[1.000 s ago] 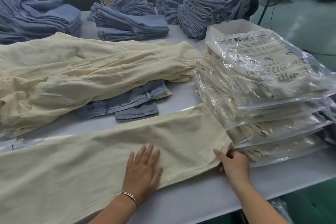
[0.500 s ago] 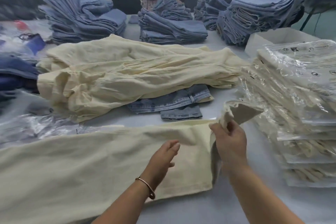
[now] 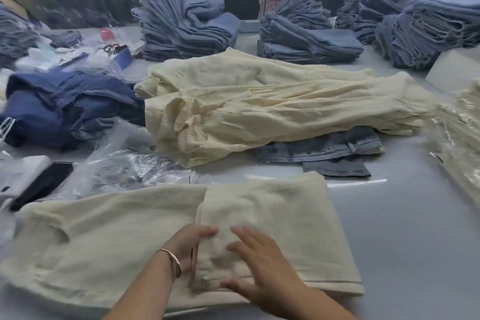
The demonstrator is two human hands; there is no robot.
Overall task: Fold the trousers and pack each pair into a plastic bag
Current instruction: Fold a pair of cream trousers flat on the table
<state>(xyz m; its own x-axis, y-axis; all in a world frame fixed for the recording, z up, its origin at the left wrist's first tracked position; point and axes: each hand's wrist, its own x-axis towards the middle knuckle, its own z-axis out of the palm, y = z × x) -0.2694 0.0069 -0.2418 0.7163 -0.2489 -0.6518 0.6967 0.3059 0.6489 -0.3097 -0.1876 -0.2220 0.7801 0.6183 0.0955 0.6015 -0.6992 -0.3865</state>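
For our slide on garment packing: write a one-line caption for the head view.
Both hands, left and right, press a fold into cream trousers.

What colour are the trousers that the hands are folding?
Pale cream-yellow trousers, plain with no pattern, shown in the head view.
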